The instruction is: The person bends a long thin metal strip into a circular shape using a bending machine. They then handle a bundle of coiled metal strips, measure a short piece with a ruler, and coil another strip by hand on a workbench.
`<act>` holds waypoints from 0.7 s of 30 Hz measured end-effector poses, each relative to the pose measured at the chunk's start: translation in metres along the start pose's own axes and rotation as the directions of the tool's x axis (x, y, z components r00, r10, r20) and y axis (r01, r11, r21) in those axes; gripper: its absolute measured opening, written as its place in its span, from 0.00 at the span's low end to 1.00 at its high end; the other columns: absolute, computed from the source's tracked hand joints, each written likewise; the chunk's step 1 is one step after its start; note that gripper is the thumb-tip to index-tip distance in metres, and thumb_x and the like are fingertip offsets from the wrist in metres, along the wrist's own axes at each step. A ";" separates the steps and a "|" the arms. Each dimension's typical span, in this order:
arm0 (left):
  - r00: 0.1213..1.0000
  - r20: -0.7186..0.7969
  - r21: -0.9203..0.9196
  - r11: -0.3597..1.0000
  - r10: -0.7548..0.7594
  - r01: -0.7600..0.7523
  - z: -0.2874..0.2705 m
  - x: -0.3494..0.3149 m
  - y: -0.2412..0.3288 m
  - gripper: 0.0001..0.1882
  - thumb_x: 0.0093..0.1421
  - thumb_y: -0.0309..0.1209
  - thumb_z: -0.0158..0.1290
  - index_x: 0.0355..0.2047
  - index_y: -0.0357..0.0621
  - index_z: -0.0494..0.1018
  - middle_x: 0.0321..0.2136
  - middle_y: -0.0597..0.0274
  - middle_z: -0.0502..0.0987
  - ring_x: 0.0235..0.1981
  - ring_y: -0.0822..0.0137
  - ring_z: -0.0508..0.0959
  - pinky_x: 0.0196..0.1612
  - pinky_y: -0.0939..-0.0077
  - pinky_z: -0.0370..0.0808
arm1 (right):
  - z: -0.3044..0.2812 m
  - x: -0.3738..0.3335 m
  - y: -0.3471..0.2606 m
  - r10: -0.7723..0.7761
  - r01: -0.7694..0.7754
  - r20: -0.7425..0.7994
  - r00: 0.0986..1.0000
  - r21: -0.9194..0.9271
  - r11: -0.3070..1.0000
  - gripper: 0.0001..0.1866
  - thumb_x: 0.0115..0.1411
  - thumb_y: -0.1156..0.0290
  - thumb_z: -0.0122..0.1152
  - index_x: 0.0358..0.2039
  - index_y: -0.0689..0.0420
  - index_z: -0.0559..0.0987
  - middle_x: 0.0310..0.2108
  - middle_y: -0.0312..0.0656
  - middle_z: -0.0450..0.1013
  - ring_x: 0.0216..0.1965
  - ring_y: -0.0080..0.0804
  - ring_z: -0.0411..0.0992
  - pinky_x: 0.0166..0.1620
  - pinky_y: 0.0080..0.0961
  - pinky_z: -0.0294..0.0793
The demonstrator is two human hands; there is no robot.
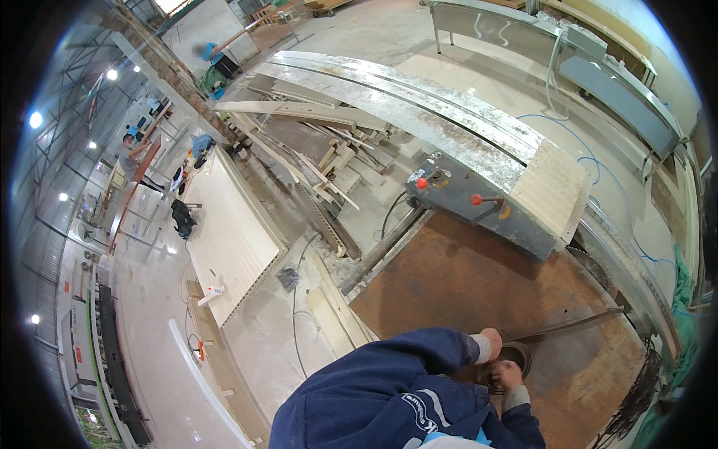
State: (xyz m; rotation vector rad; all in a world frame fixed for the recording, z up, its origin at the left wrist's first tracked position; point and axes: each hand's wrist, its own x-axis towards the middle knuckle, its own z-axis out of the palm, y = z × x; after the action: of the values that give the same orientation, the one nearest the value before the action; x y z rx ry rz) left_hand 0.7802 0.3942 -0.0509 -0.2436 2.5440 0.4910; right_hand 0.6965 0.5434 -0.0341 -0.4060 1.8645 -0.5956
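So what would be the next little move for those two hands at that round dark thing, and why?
Probably turn the round dark part a little further. Both hands close on it, left hand above and right hand below, at the near edge of the rusty brown table. Whether either grip is firm cannot be told.

I see a rust-brown flat metal desk [479, 292] with two dark blue fabric sleeves [389, 382] over it. Beyond the desk, a dark grey metal control box [479, 209] bears two red round knobs [476, 199]. Left of the desk lies a pale cream ribbed board [228, 232].
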 end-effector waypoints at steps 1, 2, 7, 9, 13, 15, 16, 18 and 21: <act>0.999 0.039 -0.021 1.000 -0.015 0.015 0.007 -0.005 0.005 0.18 0.59 0.44 0.52 0.38 0.49 0.85 0.39 0.54 0.84 0.44 0.58 0.84 0.44 0.64 0.78 | -0.004 0.008 -0.003 0.306 -0.273 0.017 0.952 0.497 0.823 0.21 0.61 0.55 0.62 0.45 0.59 0.74 0.32 0.45 0.75 0.26 0.35 0.73 0.25 0.36 0.72; 0.997 0.076 -0.040 0.999 -0.029 0.032 0.010 -0.011 0.008 0.18 0.60 0.44 0.51 0.39 0.49 0.85 0.38 0.53 0.84 0.44 0.58 0.83 0.45 0.63 0.78 | -0.004 0.015 -0.006 0.340 -0.297 0.017 0.940 0.532 0.793 0.22 0.62 0.54 0.61 0.45 0.60 0.74 0.32 0.46 0.75 0.26 0.35 0.73 0.26 0.37 0.73; 0.993 0.121 -0.303 0.952 -0.007 0.043 -0.002 -0.054 0.001 0.25 0.62 0.47 0.44 0.39 0.42 0.84 0.38 0.46 0.83 0.45 0.48 0.82 0.49 0.57 0.77 | 0.009 0.025 -0.022 0.093 -0.123 -0.184 0.978 -0.163 0.979 0.26 0.61 0.53 0.60 0.48 0.64 0.73 0.40 0.56 0.77 0.38 0.46 0.78 0.38 0.44 0.77; 0.978 0.088 -0.409 0.888 -0.189 0.209 -0.019 -0.062 -0.012 0.27 0.62 0.49 0.44 0.38 0.40 0.83 0.38 0.43 0.83 0.46 0.46 0.81 0.50 0.56 0.77 | 0.016 0.015 -0.025 -0.102 -0.033 -0.186 0.977 -0.610 0.791 0.28 0.59 0.54 0.61 0.49 0.65 0.73 0.44 0.60 0.77 0.44 0.51 0.79 0.46 0.45 0.77; 0.964 -0.062 -0.472 0.859 -0.257 0.199 -0.042 -0.045 -0.014 0.23 0.61 0.49 0.49 0.37 0.42 0.84 0.40 0.41 0.82 0.46 0.45 0.81 0.49 0.54 0.77 | 0.025 -0.006 -0.019 -0.032 0.096 0.092 0.995 -0.861 0.500 0.28 0.56 0.52 0.62 0.49 0.63 0.75 0.47 0.59 0.77 0.49 0.51 0.77 0.52 0.43 0.76; 0.994 -0.021 -0.269 0.958 -0.111 0.101 -0.040 -0.023 -0.006 0.19 0.60 0.47 0.53 0.37 0.46 0.85 0.40 0.45 0.83 0.45 0.51 0.83 0.45 0.58 0.79 | 0.023 -0.011 -0.011 -0.025 0.236 0.247 0.969 -0.888 0.395 0.28 0.56 0.52 0.62 0.50 0.61 0.76 0.45 0.57 0.78 0.49 0.51 0.78 0.52 0.42 0.77; 1.000 -0.012 -0.124 0.992 -0.006 0.005 -0.034 -0.013 0.000 0.18 0.60 0.45 0.53 0.36 0.48 0.85 0.40 0.47 0.83 0.45 0.53 0.83 0.45 0.60 0.79 | 0.021 -0.011 -0.006 -0.021 0.257 0.270 0.963 -0.883 0.392 0.28 0.57 0.52 0.62 0.50 0.62 0.76 0.45 0.56 0.79 0.49 0.51 0.78 0.51 0.42 0.77; 0.989 -0.038 0.123 0.983 0.144 -0.138 -0.014 -0.003 0.007 0.14 0.61 0.40 0.53 0.37 0.51 0.85 0.40 0.55 0.85 0.43 0.59 0.84 0.42 0.64 0.79 | 0.011 -0.008 0.002 -0.068 0.239 0.240 0.968 -0.811 0.535 0.27 0.58 0.53 0.62 0.49 0.62 0.75 0.43 0.56 0.79 0.47 0.49 0.79 0.48 0.42 0.77; 0.986 -0.143 -0.103 0.992 -0.091 0.077 0.013 -0.005 0.016 0.14 0.61 0.39 0.52 0.38 0.52 0.85 0.40 0.58 0.85 0.44 0.59 0.84 0.43 0.64 0.79 | -0.003 0.003 0.006 0.019 -0.011 0.033 0.999 -0.226 0.974 0.24 0.59 0.56 0.61 0.46 0.63 0.75 0.39 0.55 0.79 0.42 0.47 0.79 0.45 0.41 0.78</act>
State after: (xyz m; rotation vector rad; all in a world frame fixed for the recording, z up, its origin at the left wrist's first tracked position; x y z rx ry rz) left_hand 0.7862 0.4139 -0.0537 -0.4361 2.6423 0.5844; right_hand 0.6928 0.5468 -0.0391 -0.5471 1.9066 -0.3644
